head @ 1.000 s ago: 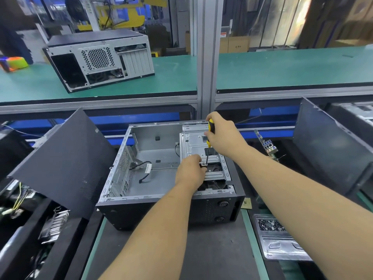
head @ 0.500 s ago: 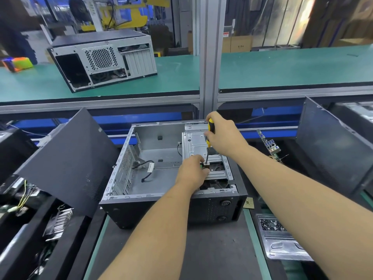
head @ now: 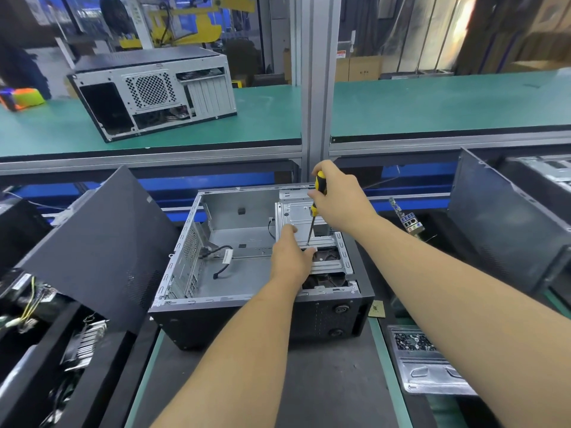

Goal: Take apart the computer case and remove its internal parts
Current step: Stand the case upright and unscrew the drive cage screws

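The case shows bare, dull grey sheet metal inside, with a matt black front. The drive cage is brighter, stamped metal. The screwdriver has a glossy yellow and black plastic handle and a thin steel shaft. The left panel is matt black, finely perforated metal. The far table has a smooth matt green mat.

panel left of case; tray right
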